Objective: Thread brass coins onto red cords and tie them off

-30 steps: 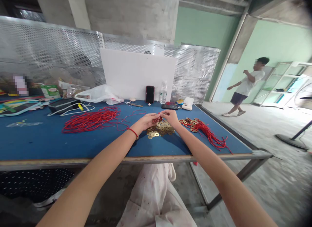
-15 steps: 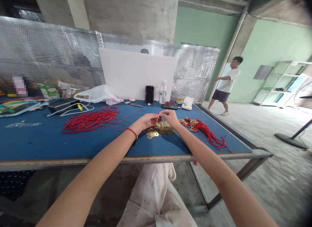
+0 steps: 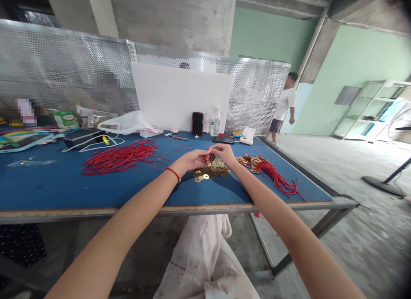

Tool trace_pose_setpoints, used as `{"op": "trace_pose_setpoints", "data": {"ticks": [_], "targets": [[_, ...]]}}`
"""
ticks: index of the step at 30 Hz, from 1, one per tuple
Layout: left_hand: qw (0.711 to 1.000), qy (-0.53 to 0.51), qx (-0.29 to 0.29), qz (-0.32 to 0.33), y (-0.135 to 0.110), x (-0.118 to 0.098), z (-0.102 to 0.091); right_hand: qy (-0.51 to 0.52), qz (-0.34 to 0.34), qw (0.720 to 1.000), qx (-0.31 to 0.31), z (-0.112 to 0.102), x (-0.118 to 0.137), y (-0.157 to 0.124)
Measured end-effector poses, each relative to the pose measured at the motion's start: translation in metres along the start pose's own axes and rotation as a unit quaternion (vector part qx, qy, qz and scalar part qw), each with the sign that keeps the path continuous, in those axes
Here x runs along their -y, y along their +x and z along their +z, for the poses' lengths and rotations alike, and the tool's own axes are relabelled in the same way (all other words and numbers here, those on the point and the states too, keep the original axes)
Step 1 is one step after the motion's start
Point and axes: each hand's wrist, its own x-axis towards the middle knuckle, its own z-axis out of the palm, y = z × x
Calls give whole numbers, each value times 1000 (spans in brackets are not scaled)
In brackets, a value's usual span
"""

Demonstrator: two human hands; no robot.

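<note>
My left hand and my right hand meet above a pile of brass coins with square holes, pinching a short length of red cord between their fingertips. Whether a coin sits in that pinch is too small to tell. A loose tangle of red cord lies to the left of my hands on the blue table top. To the right lies a bunch of red cords tied with coins. A thin red string circles my left wrist.
Behind my hands stand a black phone, a water bottle and a white board against a perforated metal screen. A white plastic bag and cables lie back left. A person stands beyond the table's far right corner.
The person in the background has moved left, toward the far corner of the table. My hands remain together over the coins, with only a slight shift.
</note>
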Motion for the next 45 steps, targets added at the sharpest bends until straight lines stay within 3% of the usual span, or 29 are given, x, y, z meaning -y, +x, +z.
{"op": "trace_pose_setpoints", "data": {"ticks": [10,18,24,29,33,36,39,43,45], "targets": [[999,18,24,39,0,1,-1,10,-3,1000,12,0,1,0],[994,6,-13,105,2,1,-1,-99,-28,994,-23,1,-3,1],[990,-45,-77,107,1,4,-2,-263,-96,958,-63,7,9,-10],[986,-43,-113,110,1,5,3,-352,-141,925,-22,10,15,-15],[985,-22,-119,125,1,6,7,-376,-143,915,-11,7,15,-15],[982,-11,-135,128,0,6,9,-366,-146,919,-6,5,17,-15],[980,-6,-148,133,0,6,9,-312,-132,941,-14,5,18,-14],[981,10,-131,141,2,7,5,-201,-70,976,-35,6,10,-7],[983,26,-110,144,3,8,4,-164,-29,986,-9,6,3,-2]]}}
